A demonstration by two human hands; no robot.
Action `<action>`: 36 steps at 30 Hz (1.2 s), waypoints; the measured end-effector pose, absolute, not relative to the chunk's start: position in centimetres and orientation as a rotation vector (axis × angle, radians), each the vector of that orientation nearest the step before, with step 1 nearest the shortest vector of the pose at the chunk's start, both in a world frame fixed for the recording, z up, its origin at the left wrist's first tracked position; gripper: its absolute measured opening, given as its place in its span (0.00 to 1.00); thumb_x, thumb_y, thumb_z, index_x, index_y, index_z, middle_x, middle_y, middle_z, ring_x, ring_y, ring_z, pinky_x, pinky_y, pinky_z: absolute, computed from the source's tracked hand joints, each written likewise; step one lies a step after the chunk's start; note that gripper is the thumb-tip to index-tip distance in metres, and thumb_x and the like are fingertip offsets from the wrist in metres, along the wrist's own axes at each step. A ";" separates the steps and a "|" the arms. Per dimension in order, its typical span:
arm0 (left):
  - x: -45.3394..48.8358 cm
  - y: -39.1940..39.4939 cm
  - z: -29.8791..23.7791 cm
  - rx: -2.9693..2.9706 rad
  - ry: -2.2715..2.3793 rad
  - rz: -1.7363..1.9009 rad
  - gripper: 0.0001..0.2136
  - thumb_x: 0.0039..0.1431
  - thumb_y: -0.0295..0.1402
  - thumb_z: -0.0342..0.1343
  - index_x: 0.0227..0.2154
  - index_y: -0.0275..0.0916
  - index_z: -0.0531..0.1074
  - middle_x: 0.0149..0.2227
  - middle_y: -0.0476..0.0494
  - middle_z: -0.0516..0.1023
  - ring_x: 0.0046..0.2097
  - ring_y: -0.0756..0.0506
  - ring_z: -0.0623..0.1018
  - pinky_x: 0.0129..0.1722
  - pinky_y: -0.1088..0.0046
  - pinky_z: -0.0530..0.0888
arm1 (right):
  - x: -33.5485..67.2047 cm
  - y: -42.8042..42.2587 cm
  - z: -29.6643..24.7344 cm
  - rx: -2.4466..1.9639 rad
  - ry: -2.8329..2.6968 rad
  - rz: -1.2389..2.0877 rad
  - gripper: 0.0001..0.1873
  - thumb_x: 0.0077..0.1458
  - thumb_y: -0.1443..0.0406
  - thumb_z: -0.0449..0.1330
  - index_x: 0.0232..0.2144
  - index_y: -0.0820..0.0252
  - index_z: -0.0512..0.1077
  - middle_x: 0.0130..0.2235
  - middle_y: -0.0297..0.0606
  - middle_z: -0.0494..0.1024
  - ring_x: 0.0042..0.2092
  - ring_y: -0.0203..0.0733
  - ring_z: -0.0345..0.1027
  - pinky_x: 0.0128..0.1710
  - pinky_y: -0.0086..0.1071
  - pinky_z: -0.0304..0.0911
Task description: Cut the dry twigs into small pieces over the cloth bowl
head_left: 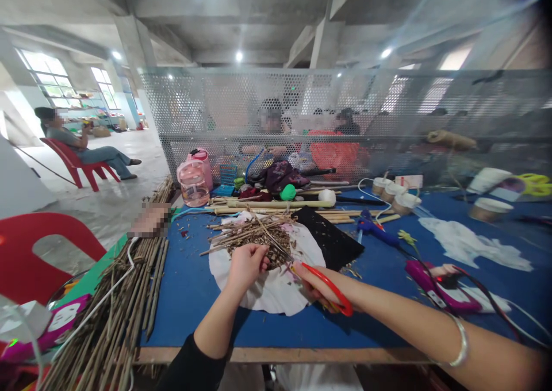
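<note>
My right hand (317,284) is wrapped round red-handled scissors (334,290), whose blades point up and left over a pile of cut twig pieces (254,244). Just left of the blades, my left hand (248,264) is closed in a pinch at the front of the pile. What its fingertips hold is too small to make out. Longer thin twigs (228,233) lie across the top of the pile. Beneath it is a round white cloth or paper sheet (276,296) on the blue tabletop (190,299).
A long bundle of sticks (125,299) lies at the left edge. Behind the pile are a black cloth (330,238), bamboo rods (276,204) and a clear jug (194,184). To the right are a blue glue gun (377,230), paper cups (405,202) and a purple device (444,287) with cables.
</note>
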State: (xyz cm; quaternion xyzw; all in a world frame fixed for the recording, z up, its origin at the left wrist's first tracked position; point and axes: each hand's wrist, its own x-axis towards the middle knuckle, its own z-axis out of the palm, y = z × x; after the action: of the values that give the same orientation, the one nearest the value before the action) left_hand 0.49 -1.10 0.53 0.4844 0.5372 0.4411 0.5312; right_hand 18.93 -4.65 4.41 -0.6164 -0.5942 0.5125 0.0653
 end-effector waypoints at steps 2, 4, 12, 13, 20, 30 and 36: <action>0.6 -1.1 0.6 1.113 1.257 1.067 0.10 0.50 0.38 0.52 0.23 0.35 0.68 0.18 0.50 0.71 0.18 0.53 0.67 0.18 0.79 0.64 | 18.9 -4.7 4.3 -1.827 -1.855 1.523 0.35 0.44 0.33 0.38 0.20 0.58 0.55 0.15 0.26 0.54 0.13 0.28 0.47 0.10 0.24 0.47; 0.7 -1.1 0.5 1.140 1.239 1.072 0.10 0.50 0.38 0.52 0.23 0.35 0.68 0.18 0.50 0.71 0.18 0.54 0.68 0.18 0.79 0.65 | 18.8 -4.6 4.2 -1.807 -1.915 1.483 0.35 0.44 0.33 0.37 0.19 0.58 0.55 0.15 0.27 0.55 0.13 0.28 0.48 0.10 0.24 0.47; 0.4 -1.3 -0.1 1.440 1.343 0.979 0.13 0.53 0.38 0.48 0.21 0.35 0.69 0.18 0.49 0.71 0.18 0.53 0.68 0.19 0.79 0.63 | 18.4 -5.2 5.4 -1.578 -2.095 1.192 0.30 0.48 0.40 0.45 0.14 0.59 0.53 0.14 0.29 0.51 0.18 0.29 0.44 0.17 0.27 0.41; 0.2 -1.3 0.0 1.481 1.376 0.969 0.14 0.54 0.38 0.47 0.20 0.35 0.69 0.18 0.49 0.71 0.18 0.53 0.68 0.19 0.79 0.63 | 18.5 -5.2 5.3 -1.549 -2.112 1.173 0.30 0.49 0.42 0.46 0.13 0.59 0.52 0.14 0.29 0.51 0.19 0.29 0.43 0.18 0.27 0.40; -0.3 -1.3 0.5 1.540 1.519 1.061 0.18 0.57 0.37 0.46 0.47 0.33 0.68 0.17 0.49 0.72 0.23 0.48 0.74 0.29 0.74 0.67 | 19.0 -2.7 4.2 -1.725 -2.000 0.824 0.18 0.41 0.52 0.60 0.16 0.60 0.64 0.18 0.32 0.62 0.22 0.34 0.53 0.22 0.29 0.46; -0.3 -1.2 0.2 1.664 1.607 1.014 0.20 0.57 0.36 0.47 0.52 0.35 0.64 0.20 0.48 0.73 0.26 0.47 0.74 0.31 0.72 0.67 | 16.2 0.7 2.2 -1.656 -1.859 0.523 0.07 0.39 0.64 0.61 0.21 0.60 0.66 0.24 0.37 0.72 0.27 0.39 0.62 0.28 0.30 0.53; -0.2 -1.0 -0.4 1.716 1.612 0.962 0.21 0.56 0.37 0.47 0.51 0.34 0.65 0.26 0.43 0.77 0.31 0.45 0.76 0.34 0.71 0.68 | 15.8 0.4 1.7 -1.616 -1.832 0.560 0.09 0.37 0.62 0.61 0.20 0.60 0.64 0.23 0.35 0.71 0.25 0.38 0.60 0.26 0.29 0.52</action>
State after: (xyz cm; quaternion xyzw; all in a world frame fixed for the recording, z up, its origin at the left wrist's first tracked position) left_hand -0.23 -1.01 -0.43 0.6449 0.6055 0.3616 0.2945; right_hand 15.83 0.45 1.74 -0.6125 -0.6943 0.2124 0.3125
